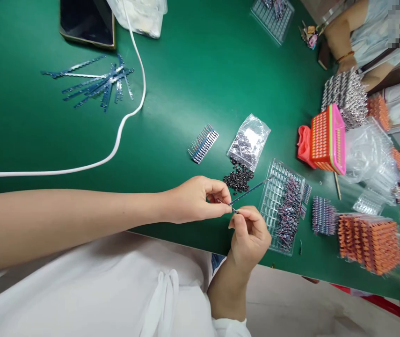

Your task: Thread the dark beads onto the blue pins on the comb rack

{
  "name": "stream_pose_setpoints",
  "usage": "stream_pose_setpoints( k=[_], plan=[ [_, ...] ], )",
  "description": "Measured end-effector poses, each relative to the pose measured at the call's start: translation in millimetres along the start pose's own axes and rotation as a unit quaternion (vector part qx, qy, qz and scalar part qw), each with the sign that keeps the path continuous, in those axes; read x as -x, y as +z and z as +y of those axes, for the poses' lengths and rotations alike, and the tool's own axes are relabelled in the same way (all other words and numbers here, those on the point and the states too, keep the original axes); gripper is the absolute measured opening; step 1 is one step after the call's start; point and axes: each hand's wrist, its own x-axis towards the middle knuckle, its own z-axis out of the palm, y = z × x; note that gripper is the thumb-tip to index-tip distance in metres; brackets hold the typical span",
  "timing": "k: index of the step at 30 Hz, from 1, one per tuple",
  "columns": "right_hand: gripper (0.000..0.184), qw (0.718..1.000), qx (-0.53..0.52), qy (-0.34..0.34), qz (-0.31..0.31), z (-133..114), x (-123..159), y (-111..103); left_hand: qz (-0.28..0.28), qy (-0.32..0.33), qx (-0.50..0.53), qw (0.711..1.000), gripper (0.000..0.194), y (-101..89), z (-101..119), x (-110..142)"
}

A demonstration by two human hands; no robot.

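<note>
My left hand is closed, pinching a thin dark blue strip that slants up to the right over the table. My right hand is closed too, thumb and fingertip together on a small dark piece at the end of a thin wire. That piece is too small to name. Just beyond my hands lies a pile of shiny black beads, spilling by a clear plastic bag. To the right, a clear compartment tray holds many thin pink-and-blue wired parts.
A comb-like strip of wired parts lies left of the bag. Further off are loose blue strips, a white cable and a phone. An orange basket and orange stacks stand right, near another person's arm.
</note>
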Motion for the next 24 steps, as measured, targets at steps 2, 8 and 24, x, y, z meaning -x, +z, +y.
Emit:
stream_pose_setpoints(
  k=[2,8,24],
  plan=[
    [0.004,1.0,0.001,0.005,0.0,0.7,0.0,-0.3,-0.008,-0.006,-0.007,1.0,0.01,-0.9,-0.7,-0.3],
    [0.002,1.0,-0.018,0.009,-0.007,3.2,-0.9,-0.6,-0.014,-0.006,-0.017,1.0,0.014,-2.9,1.2,0.9],
    [0.004,1.0,0.008,0.003,0.001,2.4,-1.9,0.7,0.052,-0.012,0.008,0.999,0.015,0.9,-0.9,1.3]
  ],
)
